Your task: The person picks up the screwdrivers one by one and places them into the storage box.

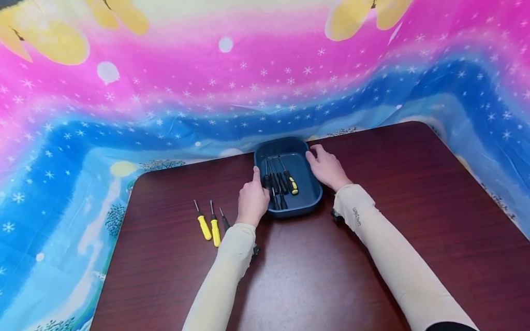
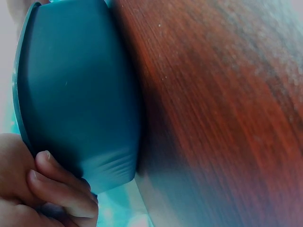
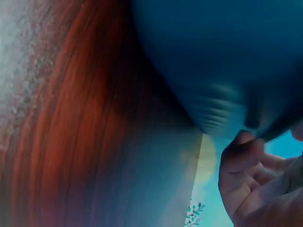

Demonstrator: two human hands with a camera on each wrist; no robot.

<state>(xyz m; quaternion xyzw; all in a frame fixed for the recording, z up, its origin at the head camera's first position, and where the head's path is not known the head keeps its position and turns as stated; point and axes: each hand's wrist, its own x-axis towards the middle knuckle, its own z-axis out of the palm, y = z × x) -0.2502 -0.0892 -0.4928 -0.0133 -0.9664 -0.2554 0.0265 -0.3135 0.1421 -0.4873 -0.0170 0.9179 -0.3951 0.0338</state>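
Observation:
A dark blue tray (image 1: pixel 295 211) stands at the table's far edge, holding several black-handled screwdrivers (image 1: pixel 274 183) and one with a yellow-and-black handle (image 1: pixel 290 182). My left hand (image 1: pixel 252 198) grips its left side, index finger extended along the rim; the left wrist view shows curled fingers (image 2: pixel 61 189) against the tray wall (image 2: pixel 80 90). On the opposite side, my right hand (image 1: pixel 328 167) holds the right rim. In the right wrist view its bent fingers (image 3: pixel 244 153) meet the tray's edge (image 3: pixel 213 71).
Left of my left hand, two yellow-handled screwdrivers (image 1: pixel 203 226) and a dark-handled one (image 1: pixel 225 221) lie on the brown table (image 1: pixel 311 276). A patterned cloth (image 1: pixel 258 77) hangs behind the table, close to the tray's far end.

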